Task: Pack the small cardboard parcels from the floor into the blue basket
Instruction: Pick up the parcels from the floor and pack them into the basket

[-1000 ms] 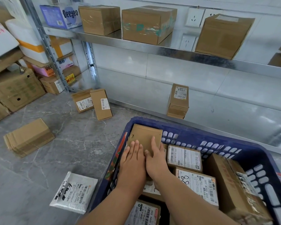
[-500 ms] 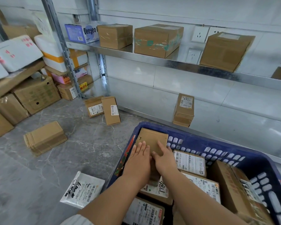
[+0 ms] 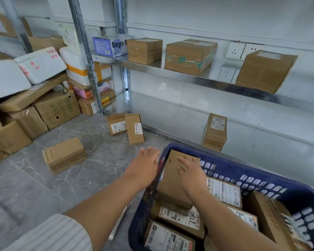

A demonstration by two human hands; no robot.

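A metal shelving unit (image 3: 198,81) spans the back wall, with four boxes on its upper shelf and one labelled parcel (image 3: 215,132) standing upright on the low shelf. To the left, a pile of big cartons (image 3: 43,109) and white foam boxes leans against the wall. The blue basket (image 3: 261,175) fills the lower right, on the grey marbled floor (image 3: 91,171). Inside it lie several labelled parcels (image 3: 223,191), flat and close together, with a longer brown box (image 3: 266,214) along its right side. A plain cardboard parcel (image 3: 172,180) stands tilted in the basket's near-left corner, with its top edge against the far wall. Three small parcels remain on the floor: a plain one (image 3: 64,154) lying flat well left of the basket, and two labelled ones (image 3: 116,124) (image 3: 135,131) touching each other by the shelving post. The right hand (image 3: 190,171) lies flat on the face of the plain cardboard parcel, fingers straight, pressing rather than gripping. The left hand (image 3: 147,163) hangs just outside the basket's left rim above the floor, somewhat blurred, fingers spread and straight, holding nothing.
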